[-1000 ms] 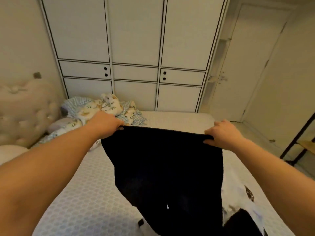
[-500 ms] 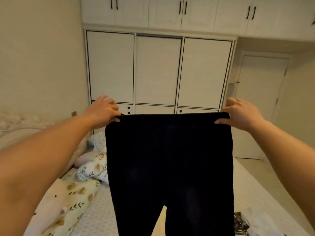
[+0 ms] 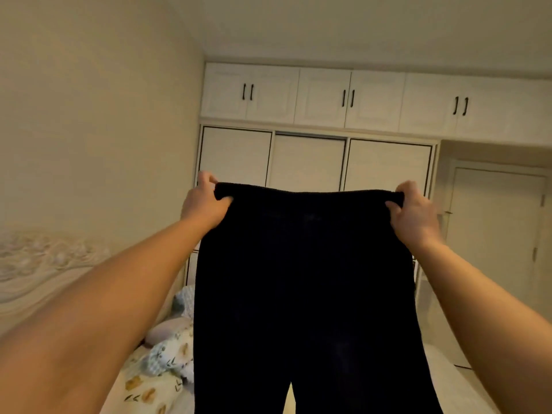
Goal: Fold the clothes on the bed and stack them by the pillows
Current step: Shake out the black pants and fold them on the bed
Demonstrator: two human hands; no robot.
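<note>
A pair of black trousers hangs in the air in front of me, stretched flat by its waistband, with both legs dropping out of the bottom of the frame. My left hand grips the waistband's left corner and my right hand grips its right corner, both arms stretched forward and up. The pillows lie low on the left, partly hidden behind the trousers and my left arm. Most of the bed is hidden.
A floral quilt is bunched at the lower left beside a tufted headboard. A white wardrobe with upper cupboards fills the far wall. A closed door stands at the right.
Both hands have lifted the trousers higher, from just above the bed to well up before the wardrobe. My view has tilted upward, so the bed has dropped almost out of sight.
</note>
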